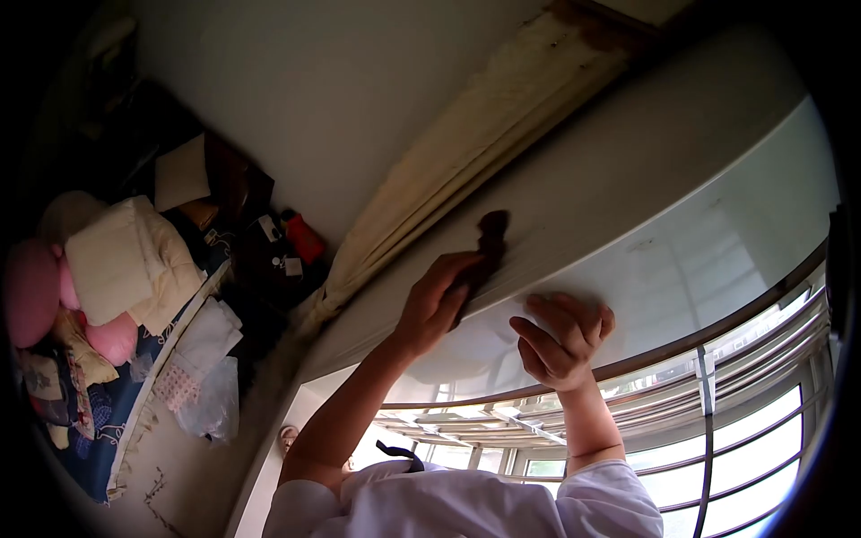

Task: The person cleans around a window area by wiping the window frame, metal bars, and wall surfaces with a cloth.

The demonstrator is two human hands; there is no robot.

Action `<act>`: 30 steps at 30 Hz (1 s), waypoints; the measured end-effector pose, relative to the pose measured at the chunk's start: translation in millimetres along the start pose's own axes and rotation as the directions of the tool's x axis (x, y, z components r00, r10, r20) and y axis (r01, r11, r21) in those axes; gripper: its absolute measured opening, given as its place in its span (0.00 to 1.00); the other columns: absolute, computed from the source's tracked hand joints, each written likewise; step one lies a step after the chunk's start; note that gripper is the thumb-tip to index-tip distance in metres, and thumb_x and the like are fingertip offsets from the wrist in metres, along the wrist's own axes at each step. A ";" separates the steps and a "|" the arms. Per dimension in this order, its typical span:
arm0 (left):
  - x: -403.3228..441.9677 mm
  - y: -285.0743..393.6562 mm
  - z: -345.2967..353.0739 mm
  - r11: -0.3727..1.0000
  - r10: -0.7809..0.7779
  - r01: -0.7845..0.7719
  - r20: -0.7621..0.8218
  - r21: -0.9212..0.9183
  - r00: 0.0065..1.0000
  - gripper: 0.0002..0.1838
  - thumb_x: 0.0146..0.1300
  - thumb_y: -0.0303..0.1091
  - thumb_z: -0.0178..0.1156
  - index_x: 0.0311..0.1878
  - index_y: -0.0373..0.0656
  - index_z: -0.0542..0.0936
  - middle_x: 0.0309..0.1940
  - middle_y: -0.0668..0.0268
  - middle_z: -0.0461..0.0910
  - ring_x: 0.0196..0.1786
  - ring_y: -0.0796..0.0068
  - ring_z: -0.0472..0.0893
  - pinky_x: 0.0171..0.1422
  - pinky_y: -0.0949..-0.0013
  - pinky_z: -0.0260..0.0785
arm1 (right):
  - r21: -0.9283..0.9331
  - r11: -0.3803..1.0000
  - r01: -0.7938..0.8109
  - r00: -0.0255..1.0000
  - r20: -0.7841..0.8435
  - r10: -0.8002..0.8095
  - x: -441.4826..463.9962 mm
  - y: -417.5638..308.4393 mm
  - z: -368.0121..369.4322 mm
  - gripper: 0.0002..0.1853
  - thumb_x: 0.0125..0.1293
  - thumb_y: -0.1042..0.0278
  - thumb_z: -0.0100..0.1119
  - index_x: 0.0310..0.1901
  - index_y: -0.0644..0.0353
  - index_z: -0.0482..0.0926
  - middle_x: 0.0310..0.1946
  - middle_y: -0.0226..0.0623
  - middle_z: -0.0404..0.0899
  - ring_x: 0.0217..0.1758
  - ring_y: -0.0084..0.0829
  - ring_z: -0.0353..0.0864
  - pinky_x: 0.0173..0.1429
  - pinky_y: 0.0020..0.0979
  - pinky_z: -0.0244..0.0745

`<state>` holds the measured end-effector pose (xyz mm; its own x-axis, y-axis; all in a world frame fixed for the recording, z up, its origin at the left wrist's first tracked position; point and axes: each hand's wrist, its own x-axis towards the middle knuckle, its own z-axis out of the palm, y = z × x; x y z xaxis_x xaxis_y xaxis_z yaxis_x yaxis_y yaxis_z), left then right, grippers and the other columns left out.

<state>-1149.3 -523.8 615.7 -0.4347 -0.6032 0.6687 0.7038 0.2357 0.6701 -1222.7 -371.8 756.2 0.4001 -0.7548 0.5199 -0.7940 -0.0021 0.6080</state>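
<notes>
My left hand (432, 305) is closed around a dark brown elongated object (489, 247) with a knob-like end. Motion blurs this object, so its exact kind does not show. It lies close to the pale surface above the arm, near that surface's lower edge. My right hand (560, 339) is raised against the glossy white panel (664, 260). Its fingers are bent and spread apart, with the fingertips at or very near the panel, and I see nothing in them. Both arms reach up from a white shirt.
A cream curtain (466, 152) hangs beside the panel. Barred windows (708, 439) curve along the lower right. On the left, a bed (112, 430) carries pillows, folded bedding and a clear plastic bag (213, 403). A red object (303, 238) stands among dark furniture.
</notes>
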 end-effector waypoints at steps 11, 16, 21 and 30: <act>42.3 57.2 19.8 0.985 0.171 -0.171 0.006 0.012 0.985 0.20 0.65 0.24 0.49 0.61 0.39 0.71 0.60 0.56 0.69 0.63 0.58 0.69 0.66 0.63 0.59 | 0.093 0.995 0.045 0.997 -0.065 -0.039 3.4 3.0 0.4 0.13 0.46 0.69 0.64 0.36 0.43 0.85 0.45 0.24 0.81 0.47 0.27 0.77 0.68 0.39 0.51; -19.4 36.7 23.7 0.951 0.229 -0.217 -0.031 0.218 0.973 0.21 0.64 0.24 0.50 0.61 0.38 0.70 0.61 0.52 0.68 0.63 0.53 0.68 0.66 0.60 0.59 | 0.112 0.986 0.126 0.992 -0.019 -0.125 8.3 15.3 -30.8 0.13 0.47 0.71 0.63 0.36 0.43 0.85 0.47 0.24 0.81 0.52 0.28 0.76 0.63 0.35 0.59; 35.2 57.6 34.3 0.939 0.287 -0.274 -0.034 0.207 0.957 0.22 0.64 0.26 0.51 0.62 0.37 0.70 0.61 0.51 0.68 0.62 0.51 0.68 0.66 0.57 0.59 | -0.114 0.992 -0.054 0.993 -0.110 0.042 21.5 44.7 -60.4 0.17 0.50 0.72 0.61 0.44 0.47 0.84 0.54 0.32 0.78 0.63 0.37 0.71 0.72 0.40 0.50; 65.1 56.5 22.8 0.948 0.301 -0.312 0.138 0.068 0.944 0.23 0.66 0.27 0.49 0.65 0.39 0.66 0.62 0.53 0.67 0.64 0.55 0.68 0.68 0.62 0.58 | -0.520 0.819 -0.243 0.969 -0.171 0.180 61.7 93.2 -92.2 0.26 0.65 0.51 0.49 0.64 0.48 0.70 0.70 0.42 0.59 0.76 0.46 0.51 0.76 0.53 0.32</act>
<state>-1150.7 -532.3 704.5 -0.2759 -0.3930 0.8772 0.7647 0.4632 0.4480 -1229.7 -358.0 900.3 0.3230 -0.6197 0.7153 -0.5094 0.5231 0.6833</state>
